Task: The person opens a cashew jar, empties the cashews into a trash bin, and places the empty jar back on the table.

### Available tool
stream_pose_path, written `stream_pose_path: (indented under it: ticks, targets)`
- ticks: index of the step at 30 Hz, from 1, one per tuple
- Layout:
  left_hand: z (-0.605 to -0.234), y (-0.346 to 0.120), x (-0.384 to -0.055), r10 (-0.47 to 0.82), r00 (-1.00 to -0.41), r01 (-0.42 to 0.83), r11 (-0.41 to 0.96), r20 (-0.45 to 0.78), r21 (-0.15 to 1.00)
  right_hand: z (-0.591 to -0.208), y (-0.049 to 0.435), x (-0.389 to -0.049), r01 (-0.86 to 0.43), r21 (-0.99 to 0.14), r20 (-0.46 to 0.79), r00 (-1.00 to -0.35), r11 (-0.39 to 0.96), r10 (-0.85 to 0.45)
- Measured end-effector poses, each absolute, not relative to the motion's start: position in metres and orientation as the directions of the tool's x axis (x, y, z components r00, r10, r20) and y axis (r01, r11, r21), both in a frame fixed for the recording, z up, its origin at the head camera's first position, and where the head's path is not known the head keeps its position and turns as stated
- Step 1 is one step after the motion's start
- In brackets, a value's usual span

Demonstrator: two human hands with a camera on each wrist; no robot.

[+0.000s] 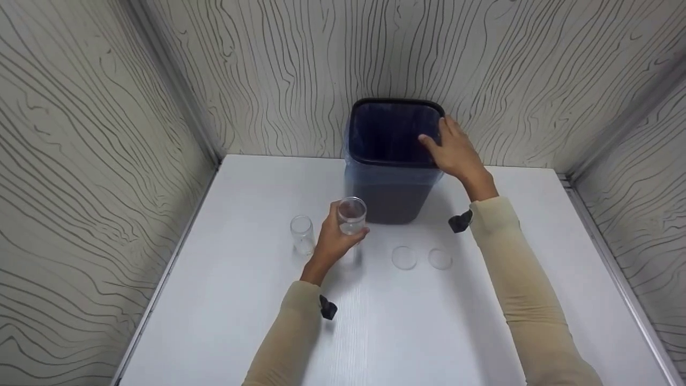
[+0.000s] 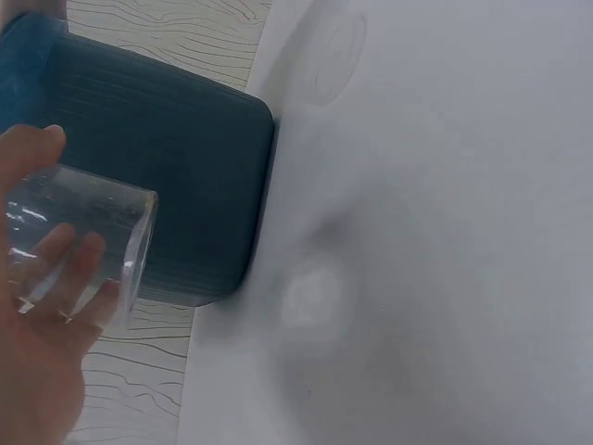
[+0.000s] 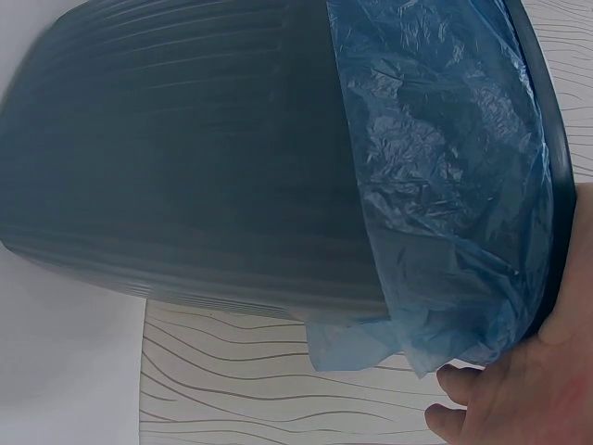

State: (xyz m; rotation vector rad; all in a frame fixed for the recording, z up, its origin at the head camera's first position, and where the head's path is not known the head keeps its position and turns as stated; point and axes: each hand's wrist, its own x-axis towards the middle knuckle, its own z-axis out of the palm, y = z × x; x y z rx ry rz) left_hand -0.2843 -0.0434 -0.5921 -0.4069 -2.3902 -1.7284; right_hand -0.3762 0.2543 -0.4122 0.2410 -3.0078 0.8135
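My left hand (image 1: 333,241) grips a clear glass jar (image 1: 351,210), held up off the white table in front of the trash bin (image 1: 391,195). In the left wrist view the thumb and fingers wrap the see-through jar (image 2: 102,199), with its base toward the table. To the left of that hand a second clear glass jar (image 1: 303,236) stands upright. My right hand (image 1: 456,153) holds the bin's right rim, thumb inside and fingers outside. Close up, the right wrist view shows the blue bag (image 3: 435,167) folded over the rim beside the fingers.
Two clear round lids (image 1: 404,258) lie flat on the white table (image 1: 407,321), right of the left hand. The bin stands near the patterned back wall (image 1: 289,75). Side walls edge the table left and right.
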Motion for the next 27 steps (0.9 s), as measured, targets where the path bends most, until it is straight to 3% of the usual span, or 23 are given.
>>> stream_pose_path:
  ticks: [27]
  targets:
    - [-0.624, -0.045, -0.279, 0.119, -0.958, 0.284, 0.273, 0.260, 0.919, -0.412, 0.255, -0.377, -0.157, -0.491, 0.052, -0.987, 0.857, -0.151]
